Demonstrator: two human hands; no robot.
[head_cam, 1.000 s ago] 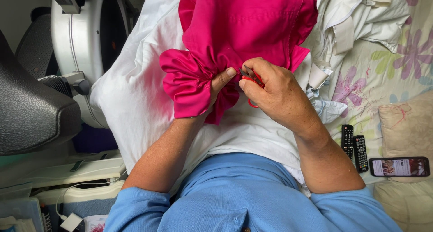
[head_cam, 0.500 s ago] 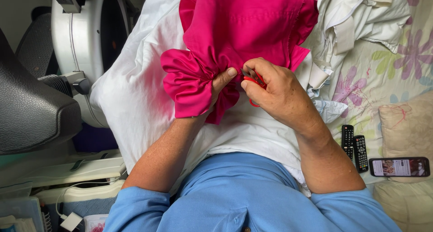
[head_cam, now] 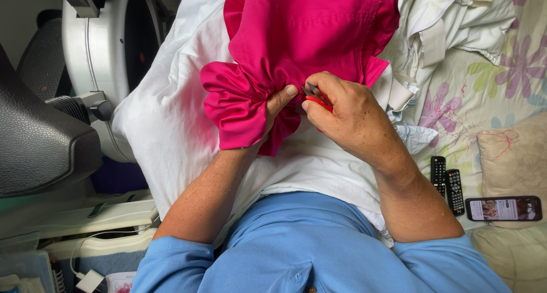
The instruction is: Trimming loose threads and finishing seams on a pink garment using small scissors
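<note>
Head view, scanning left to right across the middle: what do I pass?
Black chair back → white machine housing → left hand pinching the pink ruffled fabric → right hand holding a small red tool → two remotes → phone.

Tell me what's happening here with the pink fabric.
A person in a blue top works on a ruffled pink garment spread over white cloth on their lap. The left hand pinches the gathered ruffle, while the right hand holds a small red-handled cutting tool at the seam. Two remotes and a phone lie to the right.
</note>
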